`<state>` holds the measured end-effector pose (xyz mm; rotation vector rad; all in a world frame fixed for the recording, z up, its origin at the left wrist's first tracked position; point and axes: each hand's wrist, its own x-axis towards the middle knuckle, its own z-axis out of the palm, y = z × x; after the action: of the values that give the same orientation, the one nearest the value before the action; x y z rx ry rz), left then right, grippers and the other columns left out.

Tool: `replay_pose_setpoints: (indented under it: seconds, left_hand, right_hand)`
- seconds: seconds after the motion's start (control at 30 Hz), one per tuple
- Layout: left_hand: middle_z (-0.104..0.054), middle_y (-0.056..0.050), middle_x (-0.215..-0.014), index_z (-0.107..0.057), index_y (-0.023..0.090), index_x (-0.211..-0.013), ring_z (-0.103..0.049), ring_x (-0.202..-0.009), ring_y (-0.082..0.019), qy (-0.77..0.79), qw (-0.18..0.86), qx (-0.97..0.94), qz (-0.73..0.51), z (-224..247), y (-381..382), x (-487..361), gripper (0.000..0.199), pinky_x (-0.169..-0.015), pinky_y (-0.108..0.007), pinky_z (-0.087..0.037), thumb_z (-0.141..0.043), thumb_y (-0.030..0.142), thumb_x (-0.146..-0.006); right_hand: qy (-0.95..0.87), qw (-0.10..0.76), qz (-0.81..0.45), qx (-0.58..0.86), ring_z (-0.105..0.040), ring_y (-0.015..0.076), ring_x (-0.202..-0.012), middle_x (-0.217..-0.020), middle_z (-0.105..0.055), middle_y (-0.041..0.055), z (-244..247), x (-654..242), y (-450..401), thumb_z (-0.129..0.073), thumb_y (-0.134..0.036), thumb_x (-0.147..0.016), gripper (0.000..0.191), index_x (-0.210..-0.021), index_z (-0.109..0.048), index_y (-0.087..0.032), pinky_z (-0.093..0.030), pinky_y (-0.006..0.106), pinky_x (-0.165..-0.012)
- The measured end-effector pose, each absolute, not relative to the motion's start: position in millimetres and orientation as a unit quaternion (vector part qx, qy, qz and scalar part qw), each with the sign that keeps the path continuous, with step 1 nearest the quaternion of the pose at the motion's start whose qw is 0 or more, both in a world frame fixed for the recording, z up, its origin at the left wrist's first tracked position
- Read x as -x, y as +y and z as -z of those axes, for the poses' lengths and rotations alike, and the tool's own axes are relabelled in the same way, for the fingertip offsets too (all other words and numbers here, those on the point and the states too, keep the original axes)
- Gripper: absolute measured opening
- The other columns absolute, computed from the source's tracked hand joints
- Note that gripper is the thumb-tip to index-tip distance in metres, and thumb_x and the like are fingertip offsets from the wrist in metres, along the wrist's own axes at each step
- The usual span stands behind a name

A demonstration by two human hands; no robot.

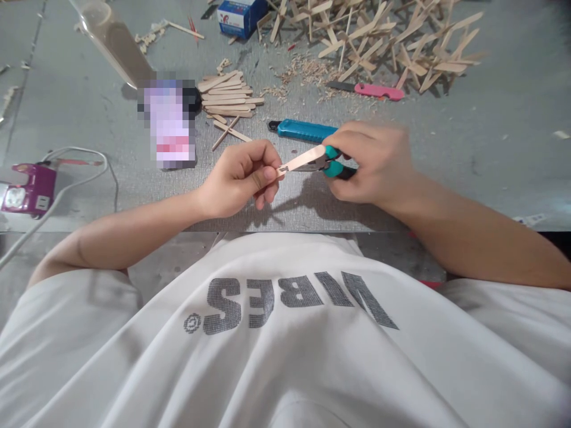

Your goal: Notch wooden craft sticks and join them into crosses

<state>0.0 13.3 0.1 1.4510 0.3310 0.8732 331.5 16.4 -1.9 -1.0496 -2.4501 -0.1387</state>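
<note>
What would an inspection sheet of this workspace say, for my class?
Surface: grey tabletop, wood shavings scattered on it.
Job's things: notched wooden stick, teal-handled pliers.
Clutter: blue cutter, pink-handled knife, blue box, flat sticks, jumbled sticks.
Grippers: left hand holds the stick; right hand holds the pliers.
Cables: white cable loops beside the purple device.
Surroundings: white shirt below the table edge; other people, nothing seen.

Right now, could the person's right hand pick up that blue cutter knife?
Probably within reach: the blue cutter knife lies close beside the right hand, with nothing visible blocking the way. But that hand is gripping the teal-handled pliers, so it would likely have to free itself first.
</note>
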Motion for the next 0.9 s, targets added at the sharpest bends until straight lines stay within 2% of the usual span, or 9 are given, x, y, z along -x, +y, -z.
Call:
replay_pose_setpoints:
  seconds: [0.13, 0.3, 0.4, 0.57, 0.77, 0.9]
  left_hand:
    - [-0.072, 0.004, -0.069, -0.067, 0.024, -0.101, -0.071, -0.051, -0.013, 0.146, 0.637, -0.649, -0.389, -2.9, 13.6, 0.3, 0.058, -0.048, -0.021, -0.058, -0.094, 0.072, -0.118]
    - [-0.07, 0.006, -0.069, -0.066, 0.025, -0.102, -0.068, -0.049, -0.012, 0.144, 0.621, -0.663, -0.392, -1.1, 13.8, -0.4, 0.055, -0.046, -0.022, -0.059, -0.089, 0.072, -0.122]
    - [-0.071, 0.006, -0.07, -0.067, 0.026, -0.104, -0.069, -0.05, -0.012, 0.14, 0.62, -0.664, -0.394, 1.3, 14.1, -0.5, 0.052, -0.045, -0.021, -0.059, -0.088, 0.069, -0.123]
    - [-0.072, 0.007, -0.07, -0.069, 0.026, -0.106, -0.068, -0.047, -0.011, 0.1, 0.627, -0.663, -0.396, 1.1, 15.0, -1.0, 0.043, -0.044, -0.019, -0.057, -0.085, 0.06, -0.127]
    - [-0.074, 0.007, -0.072, -0.068, 0.025, -0.108, -0.07, -0.047, -0.01, 0.104, 0.63, -0.665, -0.388, -3.0, 11.3, -1.1, 0.042, -0.044, -0.019, -0.058, -0.084, 0.058, -0.128]
    - [-0.073, 0.008, -0.072, -0.068, 0.025, -0.109, -0.068, -0.046, -0.009, 0.092, 0.628, -0.668, -0.389, -3.1, 10.7, -0.7, 0.041, -0.044, -0.017, -0.058, -0.082, 0.057, -0.13]
  right_hand:
    - [-0.892, 0.273, 0.017, 0.359, -0.089, 0.0385, -0.112, -0.135, -0.09, 0.009, 2.4, -329.0, 21.2, -0.079, -0.035, -0.093, 0.045, -0.138, -0.078, -0.032, -0.067, 0.054, -0.092]
    - [-0.892, 0.334, 0.014, 0.304, -0.088, 0.0364, -0.113, -0.134, -0.09, 0.0092, 3.0, -327.1, 24.9, -0.078, -0.031, -0.095, 0.045, -0.14, -0.08, -0.03, -0.066, 0.052, -0.096]
    - [-0.891, 0.319, 0.009, 0.321, -0.087, 0.0357, -0.116, -0.136, -0.09, 0.0086, 4.2, -327.4, 25.1, -0.078, -0.03, -0.1, 0.043, -0.143, -0.081, -0.032, -0.066, 0.052, -0.1]
    - [-0.896, 0.303, 0.057, 0.321, -0.084, 0.0332, -0.104, -0.127, -0.089, 0.0089, 7.9, -330.4, 27.1, -0.075, -0.037, -0.093, 0.044, -0.136, -0.082, -0.027, -0.06, 0.048, -0.089]
    - [-0.891, 0.249, 0.021, 0.38, -0.086, 0.0382, -0.112, -0.132, -0.089, 0.0088, 6.0, -336.4, 19.6, -0.081, -0.034, -0.093, 0.047, -0.14, -0.081, -0.033, -0.063, 0.052, -0.095]
    - [-0.895, 0.283, 0.035, 0.342, -0.087, 0.0353, -0.11, -0.132, -0.09, 0.0104, 5.1, -332.6, 23.3, -0.077, -0.038, -0.091, 0.047, -0.137, -0.081, -0.028, -0.064, 0.049, -0.093]
